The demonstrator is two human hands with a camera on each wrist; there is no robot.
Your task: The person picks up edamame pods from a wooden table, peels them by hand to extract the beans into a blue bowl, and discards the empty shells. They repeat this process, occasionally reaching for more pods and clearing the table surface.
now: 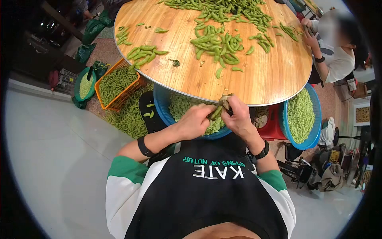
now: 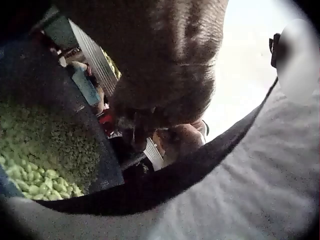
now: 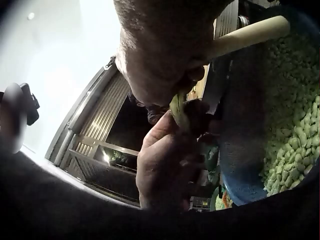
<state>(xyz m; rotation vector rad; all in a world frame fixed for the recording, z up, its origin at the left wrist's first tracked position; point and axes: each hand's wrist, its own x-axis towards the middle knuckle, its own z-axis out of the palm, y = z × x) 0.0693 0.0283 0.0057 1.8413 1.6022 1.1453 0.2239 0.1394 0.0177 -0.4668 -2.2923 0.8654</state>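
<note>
Fingers of the left hand [image 1: 194, 122] and right hand [image 1: 239, 114] pinch a slender green pod [image 1: 215, 113]; best squeeze it low above the round blue plastic basket [image 1: 160, 106].

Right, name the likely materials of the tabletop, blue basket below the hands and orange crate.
Tabletop: glossy wood or laminate, from its grain and reflected light. Blue basket: probably smooth plastic, from its even colour. Orange crate: likely moulded plastic, perhaps matt, given its lattice wall.
</note>
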